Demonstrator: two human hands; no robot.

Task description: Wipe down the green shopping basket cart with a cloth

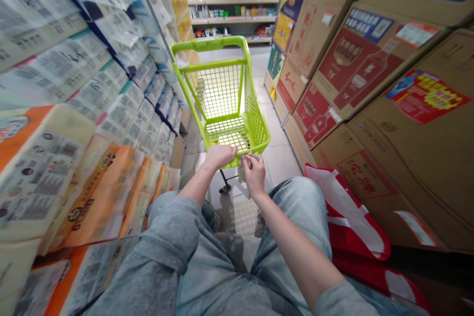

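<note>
Jeans [301, 210] face the cart [256, 113]; left hand [222, 155] clasps its rim [259, 148], probably steadying it; right hand [255, 172] pinches cloth [241, 172].

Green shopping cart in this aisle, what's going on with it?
A person's left hand is closed over the near rim of the green shopping cart. Their right hand pinches a greyish cloth beside that rim. The cart stands between stacked packages on the left and cardboard boxes on the right.
</note>
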